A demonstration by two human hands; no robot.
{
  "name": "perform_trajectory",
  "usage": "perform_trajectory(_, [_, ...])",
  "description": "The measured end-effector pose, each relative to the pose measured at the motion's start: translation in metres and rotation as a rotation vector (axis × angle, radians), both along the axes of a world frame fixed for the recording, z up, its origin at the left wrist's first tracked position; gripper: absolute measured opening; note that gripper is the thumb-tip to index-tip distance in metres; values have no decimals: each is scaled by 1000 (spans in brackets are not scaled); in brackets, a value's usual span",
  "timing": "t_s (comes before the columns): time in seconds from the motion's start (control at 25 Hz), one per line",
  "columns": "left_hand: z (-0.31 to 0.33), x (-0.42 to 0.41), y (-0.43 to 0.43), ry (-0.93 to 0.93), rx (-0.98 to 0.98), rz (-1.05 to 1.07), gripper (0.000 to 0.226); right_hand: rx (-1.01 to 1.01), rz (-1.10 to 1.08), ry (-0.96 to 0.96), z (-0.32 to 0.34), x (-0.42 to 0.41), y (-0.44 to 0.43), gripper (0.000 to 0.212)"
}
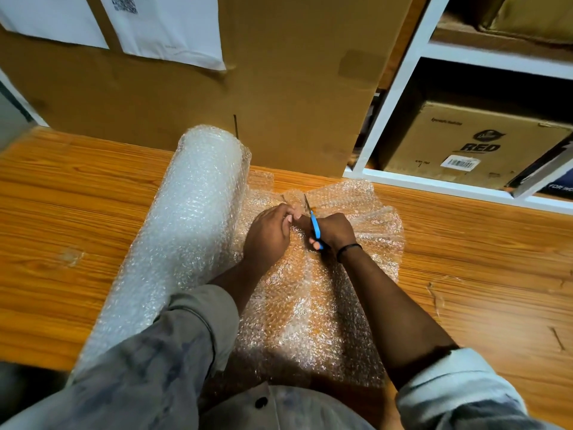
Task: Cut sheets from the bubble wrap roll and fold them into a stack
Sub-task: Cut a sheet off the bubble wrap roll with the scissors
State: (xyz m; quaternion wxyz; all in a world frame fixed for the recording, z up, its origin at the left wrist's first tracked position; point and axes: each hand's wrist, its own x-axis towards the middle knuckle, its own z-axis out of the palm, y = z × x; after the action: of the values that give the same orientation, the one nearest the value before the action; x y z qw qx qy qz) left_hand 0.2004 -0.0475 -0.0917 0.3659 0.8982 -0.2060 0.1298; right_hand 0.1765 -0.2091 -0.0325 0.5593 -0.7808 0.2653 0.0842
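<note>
- Head view, looking down: a wooden desk [62,212] with an orange-brown grain fills the middle and lower field and carries the working material.
- A large cardboard box [279,88] is stood upright at the far edge of the desk. Two white paper sheets [167,29] are fixed to its upper left face, one bearing a printed code.
- A white shelf unit [403,88] is seen at the upper right. A smaller carton [465,144] marked "RED" is housed in its lower compartment.
- The bubble wrap roll [186,228] is laid on the desk left of centre. Its axis runs from the near edge toward the cardboard box, and its far end lies close to that box.
- A sheet [310,305] of bubble wrap is spread on the desk just right of the roll and meets the roll along its side.
- Both forearms are extended over the sheet, with grey sleeves [186,336] pushed up toward the elbows.
- The left hand [269,231] is shown with its fingers curled, and the sheet is pinched just left of the blades.
- The right hand [333,231] is closed round the blue handles of the scissors [314,225].
- The scissors are pointed away from the person, with the tip at a puckered part of the sheet. How far the blades are parted cannot be told.
- A black wristband [348,249] is worn on the right wrist.
</note>
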Motion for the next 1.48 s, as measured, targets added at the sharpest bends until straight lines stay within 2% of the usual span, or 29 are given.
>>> perform_trajectory(0.12, [1,-1,-2,-24,57,46,24,-22,6,-2,-2,-1,-2,51])
perform_trajectory(0.28, [1,0,0,5,271,13,65,-33,-32,-14,0,-8,-6,50])
perform_trajectory(0.36, [1,2,0,27,343,-11,70,2,-35,-11,0,-13,-8,53])
perform_trajectory(0.48, [0,4,-1,52,361,-12,64,145,-52,1,0,-16,-10,58])
perform_trajectory(0.68, [-1,3,-1,41,262,25,44,226,2,29,6,-13,-4,55])
perform_trajectory(0.92, [1,2,0,47,211,50,46,254,-1,31,7,0,4,54])
perform_trajectory(1.16, [0,3,0,42,200,65,46,66,14,69,9,14,-1,60])
perform_trajectory(1.32, [-3,5,0,46,199,59,42,-69,72,89,0,20,-13,84])
perform_trajectory(1.4, [-3,5,0,43,172,71,44,-83,60,71,10,14,-12,69])
perform_trajectory(1.48, [-3,5,0,46,141,76,46,6,-6,21,20,7,-12,50])
